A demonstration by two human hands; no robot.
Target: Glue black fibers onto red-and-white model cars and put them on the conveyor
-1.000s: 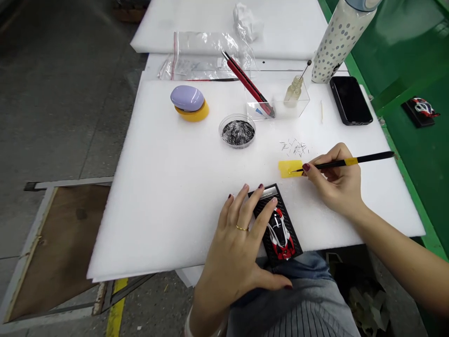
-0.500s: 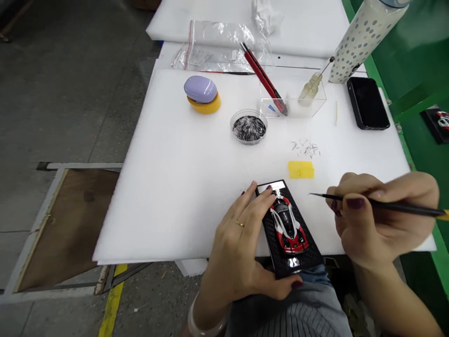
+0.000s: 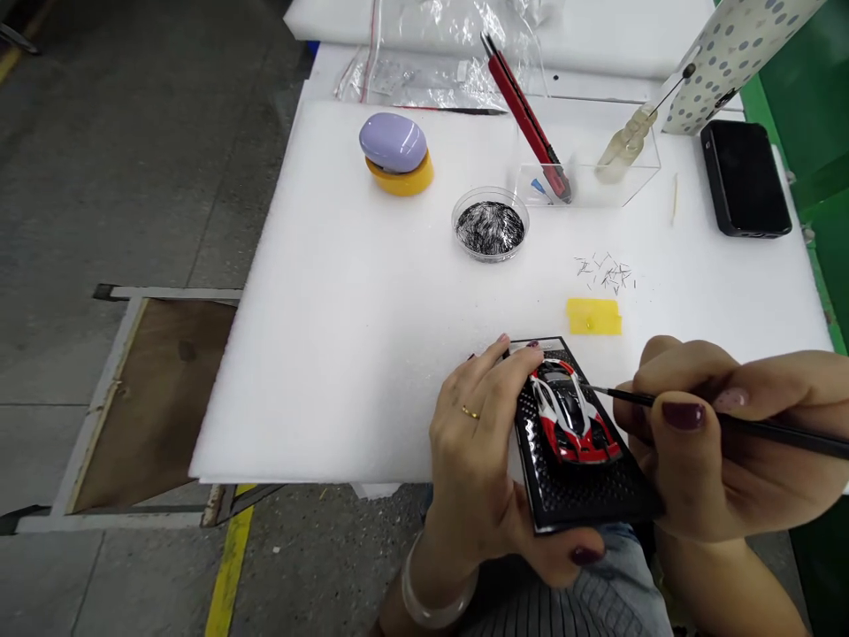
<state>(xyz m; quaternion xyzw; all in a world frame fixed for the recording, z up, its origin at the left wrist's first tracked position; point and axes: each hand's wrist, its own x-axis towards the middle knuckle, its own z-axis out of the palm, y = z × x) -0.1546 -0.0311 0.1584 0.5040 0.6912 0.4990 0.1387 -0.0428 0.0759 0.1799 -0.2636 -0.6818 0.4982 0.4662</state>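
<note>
Brush (image 3: 633,397) has moved beside car (image 3: 571,411); right hand (image 3: 730,451) grasps brush, left hand (image 3: 481,451) the base (image 3: 587,495).

From my station I see a bright white surface (image 3: 332,354) spreading ahead of the left hand (image 3: 478,451) and the right hand (image 3: 756,482), with a second white surface (image 3: 616,49) farther off. Left of the left hand, I make out a grey floor (image 3: 165,159), darker toward the far corner, a worn yellow stripe (image 3: 231,571) and a brown panel (image 3: 159,407) in a pale frame. A green wall (image 3: 799,115) stands beyond the right hand.
</note>
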